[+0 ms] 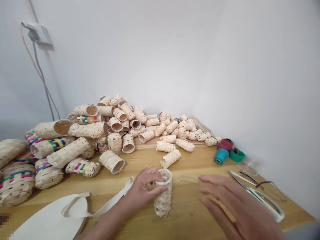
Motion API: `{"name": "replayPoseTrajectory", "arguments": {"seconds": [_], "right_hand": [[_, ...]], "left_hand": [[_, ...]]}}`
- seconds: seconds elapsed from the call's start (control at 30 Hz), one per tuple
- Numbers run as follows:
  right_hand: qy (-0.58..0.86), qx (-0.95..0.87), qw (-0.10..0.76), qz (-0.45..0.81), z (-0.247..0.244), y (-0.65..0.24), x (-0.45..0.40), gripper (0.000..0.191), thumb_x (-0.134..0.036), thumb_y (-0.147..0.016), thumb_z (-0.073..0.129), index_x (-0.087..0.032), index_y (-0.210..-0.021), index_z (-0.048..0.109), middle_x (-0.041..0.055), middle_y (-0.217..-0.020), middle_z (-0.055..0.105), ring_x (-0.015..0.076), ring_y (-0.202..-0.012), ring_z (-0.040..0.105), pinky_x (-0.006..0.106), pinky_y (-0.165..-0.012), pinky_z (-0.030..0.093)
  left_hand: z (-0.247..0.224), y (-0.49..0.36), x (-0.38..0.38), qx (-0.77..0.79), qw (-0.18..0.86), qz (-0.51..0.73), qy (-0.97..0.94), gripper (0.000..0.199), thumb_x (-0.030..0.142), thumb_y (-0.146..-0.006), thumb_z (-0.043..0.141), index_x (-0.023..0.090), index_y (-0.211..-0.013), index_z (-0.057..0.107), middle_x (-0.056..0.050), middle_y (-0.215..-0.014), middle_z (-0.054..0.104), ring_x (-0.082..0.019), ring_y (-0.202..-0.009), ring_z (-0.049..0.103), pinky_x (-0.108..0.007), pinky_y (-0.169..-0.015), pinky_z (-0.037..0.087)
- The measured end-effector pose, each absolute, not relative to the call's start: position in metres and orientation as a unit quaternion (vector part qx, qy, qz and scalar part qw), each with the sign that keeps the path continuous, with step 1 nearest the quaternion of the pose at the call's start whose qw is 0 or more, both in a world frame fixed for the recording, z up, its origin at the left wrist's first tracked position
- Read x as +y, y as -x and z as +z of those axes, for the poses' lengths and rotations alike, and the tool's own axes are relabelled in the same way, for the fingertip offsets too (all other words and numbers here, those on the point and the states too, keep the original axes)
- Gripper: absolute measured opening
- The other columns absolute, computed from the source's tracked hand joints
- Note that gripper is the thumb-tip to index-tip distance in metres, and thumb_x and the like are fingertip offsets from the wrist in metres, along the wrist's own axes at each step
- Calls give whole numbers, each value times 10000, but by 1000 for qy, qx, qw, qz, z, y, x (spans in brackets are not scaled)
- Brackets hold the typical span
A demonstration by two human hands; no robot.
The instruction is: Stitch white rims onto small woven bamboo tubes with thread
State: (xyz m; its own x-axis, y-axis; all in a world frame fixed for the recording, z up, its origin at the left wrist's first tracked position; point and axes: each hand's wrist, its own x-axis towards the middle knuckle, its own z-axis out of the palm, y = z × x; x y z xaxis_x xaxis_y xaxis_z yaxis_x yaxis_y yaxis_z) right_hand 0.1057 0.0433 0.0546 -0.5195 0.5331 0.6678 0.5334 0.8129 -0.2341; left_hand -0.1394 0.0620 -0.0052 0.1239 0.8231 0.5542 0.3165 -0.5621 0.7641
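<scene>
Near the table's front, a small woven basket (163, 200) of pale strips stands upright, tube-shaped, with its round mouth up. My left hand (146, 186) pinches its rim from the left, thumb outside and fingers over the edge. From the rim a thin thread (185, 180) runs in loose loops to the right, as far as the fingertips of my right hand (232, 203). That hand is smeared by motion, its fingers reaching left. Whether they grip the thread or a needle does not show.
Piled woven baskets (85, 130) cover the table's back and left. A white sheet (47, 220) and pale strap (107, 205) lie front left. At right are scissors (262, 200), blue thread spool (221, 156), red spool (225, 144), green dish (237, 155) and clear container (250, 165).
</scene>
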Motion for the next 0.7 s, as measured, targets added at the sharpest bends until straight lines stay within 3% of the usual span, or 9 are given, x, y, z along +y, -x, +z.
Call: {"name": "replayPoseTrajectory", "arguments": {"seconds": [0.1,0.2,0.37,0.6,0.7], "right_hand": [[325,-868,375,-17,52,-100,68,209,-332,-931,525,-279,-1108,621,29,-1080,694,222,-1011,642,347,-859,532],[337,-875,347,-17,45,-86,82,317,-322,-944,478,-257,-1246,547,50,-1186,655,230,-1090,612,381,-915,512],[380,-827,404,-88,57,-80,96,407,-319,-954,434,-205,-1344,446,103,-1281,591,264,-1192,535,432,-992,442],[483,-722,478,-132,87,-103,107,427,-400,-914,486,-205,-1293,514,121,-1202,618,314,-1095,578,495,-943,446],[396,-816,416,-64,81,-94,100,308,-364,-929,486,-229,-1177,609,92,-1210,625,282,-1131,564,461,-977,432]], "left_hand": [[-3,138,60,383,240,521,-724,224,379,-814,677,192,-691,676,-62,-680,602,-214,-689,550,-348,-632,404],[-2,137,59,376,244,511,-733,195,363,-812,685,205,-697,679,-64,-691,612,-220,-695,559,-352,-635,406],[-1,138,57,369,237,488,-754,156,331,-811,692,213,-710,684,-66,-725,636,-232,-752,573,-355,-673,415],[-4,139,58,354,220,491,-766,114,273,-792,708,196,-719,666,-68,-742,648,-221,-770,570,-341,-681,412],[-4,139,59,346,212,493,-770,101,244,-792,708,185,-725,659,-53,-731,635,-206,-766,560,-332,-693,406]]}}
